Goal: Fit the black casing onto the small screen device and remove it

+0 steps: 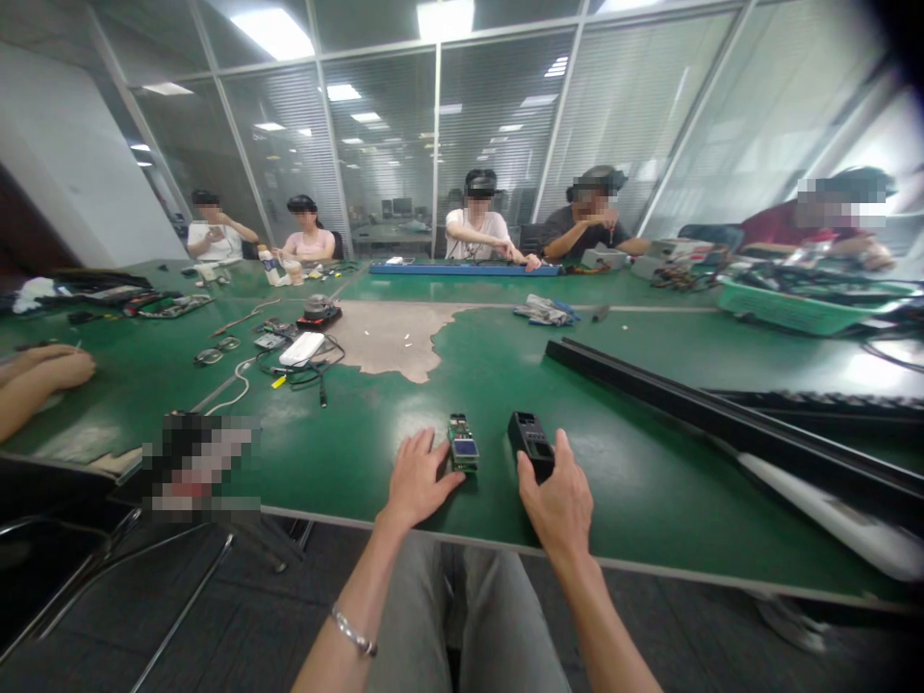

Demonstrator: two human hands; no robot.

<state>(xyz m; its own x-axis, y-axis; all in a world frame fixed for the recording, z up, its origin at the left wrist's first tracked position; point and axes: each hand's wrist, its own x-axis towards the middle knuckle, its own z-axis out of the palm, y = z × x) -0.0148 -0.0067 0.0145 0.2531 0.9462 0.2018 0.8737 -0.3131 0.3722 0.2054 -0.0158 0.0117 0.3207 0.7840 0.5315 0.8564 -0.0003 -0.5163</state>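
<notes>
The circuit board (464, 449) lies on the green table (346, 452), outside the black housing (532, 430), which sits to its right, apart from it. Separation thus appears complete; any joining or further dismantling is not yet done. The left hand (417, 489) is spread at the board's left, thumb at its near corner. The right hand (563, 496), right of the board, straddles the housing's near end between thumb and fingers; its grip pressure cannot be told. The table's near edge (324, 518) runs close on the board's near side. Bare surface extends beyond the board; clearance farther right is limited by a long black bar (650, 399).
</notes>
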